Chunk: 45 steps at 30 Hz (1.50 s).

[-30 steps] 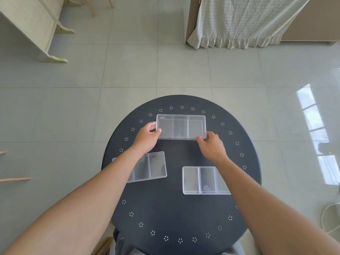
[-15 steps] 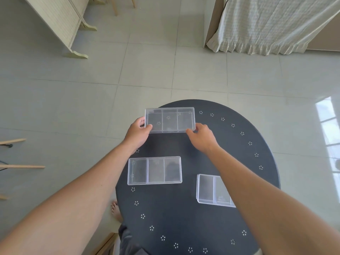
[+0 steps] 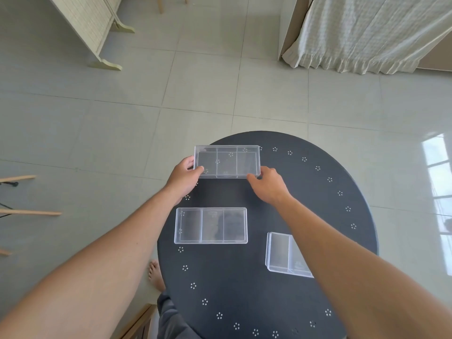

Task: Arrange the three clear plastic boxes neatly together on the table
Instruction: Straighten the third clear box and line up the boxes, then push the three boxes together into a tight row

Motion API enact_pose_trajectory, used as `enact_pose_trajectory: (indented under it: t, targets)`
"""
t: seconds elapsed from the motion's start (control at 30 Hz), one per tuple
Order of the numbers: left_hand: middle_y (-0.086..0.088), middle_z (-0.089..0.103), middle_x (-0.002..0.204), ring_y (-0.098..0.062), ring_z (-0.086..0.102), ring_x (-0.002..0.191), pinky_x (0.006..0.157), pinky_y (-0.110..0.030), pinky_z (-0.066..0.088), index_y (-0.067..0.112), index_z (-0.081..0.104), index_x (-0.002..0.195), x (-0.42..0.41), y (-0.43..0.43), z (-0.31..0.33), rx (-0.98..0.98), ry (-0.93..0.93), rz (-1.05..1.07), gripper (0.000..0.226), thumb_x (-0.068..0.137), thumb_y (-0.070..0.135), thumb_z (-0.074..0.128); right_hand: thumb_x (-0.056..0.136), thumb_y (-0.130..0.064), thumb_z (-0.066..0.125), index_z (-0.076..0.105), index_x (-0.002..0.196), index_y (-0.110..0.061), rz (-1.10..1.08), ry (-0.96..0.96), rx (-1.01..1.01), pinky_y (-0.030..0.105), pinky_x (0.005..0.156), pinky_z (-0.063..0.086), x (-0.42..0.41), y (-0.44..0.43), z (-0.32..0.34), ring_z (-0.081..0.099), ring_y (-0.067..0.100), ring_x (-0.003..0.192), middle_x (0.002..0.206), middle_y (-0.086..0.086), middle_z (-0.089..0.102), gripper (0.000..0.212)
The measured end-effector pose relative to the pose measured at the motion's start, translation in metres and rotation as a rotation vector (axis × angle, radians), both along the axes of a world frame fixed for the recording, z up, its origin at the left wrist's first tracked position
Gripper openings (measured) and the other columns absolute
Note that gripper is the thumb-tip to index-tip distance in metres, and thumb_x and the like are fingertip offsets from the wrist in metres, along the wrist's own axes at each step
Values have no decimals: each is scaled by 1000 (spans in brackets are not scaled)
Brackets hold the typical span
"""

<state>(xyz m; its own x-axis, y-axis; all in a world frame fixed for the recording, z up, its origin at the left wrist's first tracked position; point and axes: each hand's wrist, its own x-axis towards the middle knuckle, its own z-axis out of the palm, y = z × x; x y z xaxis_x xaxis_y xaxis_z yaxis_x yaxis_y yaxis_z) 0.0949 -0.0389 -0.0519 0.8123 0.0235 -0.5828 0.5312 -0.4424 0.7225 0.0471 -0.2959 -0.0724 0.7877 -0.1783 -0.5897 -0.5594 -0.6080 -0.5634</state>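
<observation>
Three clear plastic boxes with three compartments each are on a round black table [image 3: 318, 204]. The far box [image 3: 227, 161] sits at the table's far left edge, overhanging it slightly. My left hand [image 3: 184, 177] grips its left end and my right hand [image 3: 267, 184] grips its near right corner. A second box [image 3: 210, 225] lies flat nearer to me, below the far one. The third box [image 3: 281, 253] lies to the right, partly hidden under my right forearm.
The table has small white flower dots around its rim. A pale slatted screen [image 3: 90, 25] stands at the far left, and a curtain [image 3: 367, 33] hangs at the far right. Wooden sticks [image 3: 29, 212] lie on the tiled floor at left. A bare foot [image 3: 156, 275] shows beside the table.
Both hands have carried the far box to the left, towards the table's far left edge. The camera view has swung left, so the table now sits right of centre.
</observation>
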Motion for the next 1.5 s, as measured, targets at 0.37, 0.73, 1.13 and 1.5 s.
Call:
enact_pose_trajectory:
  t: [0.37,0.73,1.13,1.5]
  targets:
    - [5,52,165,-14,62,125,109,-45,60,21,45,164,-2,4,-8,-63,28,2,60,107,23,62,104,-43,55,53,97,-19,21,7,-29,29,60,38,-5,3,-1,56,17,80,129,15,61,25]
    - [3,60,159,-18,56,148,111,-28,37,19,57,155,-57,51,6,193,48,-104,52,108,40,61,104,-59,58,50,157,-11,40,68,-19,39,109,46,-62,12,9,56,29,141,157,7,56,72]
    - [3,77,133,-19,74,117,109,-45,58,24,70,130,-137,74,3,202,251,-91,39,101,50,64,105,-48,51,69,118,-12,0,183,89,38,83,55,-126,54,19,71,29,106,113,5,77,42]
    - [7,75,137,-22,74,121,110,-43,57,27,68,138,-113,43,14,138,215,-101,45,99,46,60,106,-40,51,65,116,-9,-31,126,16,37,73,47,-102,32,27,66,31,98,107,8,72,35]
